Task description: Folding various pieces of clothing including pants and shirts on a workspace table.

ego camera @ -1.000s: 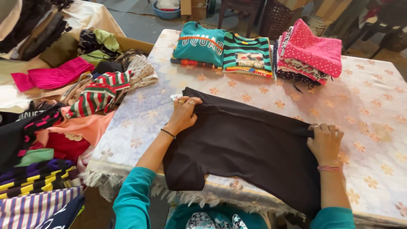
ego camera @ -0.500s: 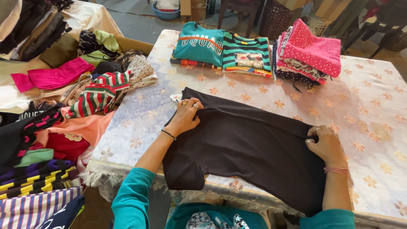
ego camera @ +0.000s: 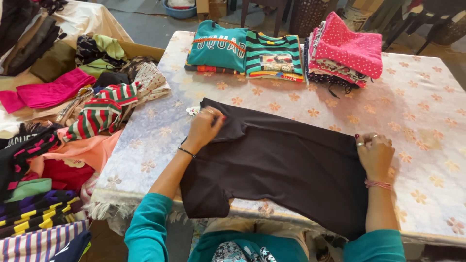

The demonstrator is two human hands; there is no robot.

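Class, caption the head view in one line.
Both hands, left hand and right hand, grip a dark brown T-shirt on a floral tablecloth.

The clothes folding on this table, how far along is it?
Done: three folded stacks sit at the table's far edge, a teal shirt, a striped shirt and a pink dotted stack. In hand: a black shirt lies spread flat, the left hand pinching its collar end and the right hand gripping the hem. Left: a heap of unfolded clothes beside the table.
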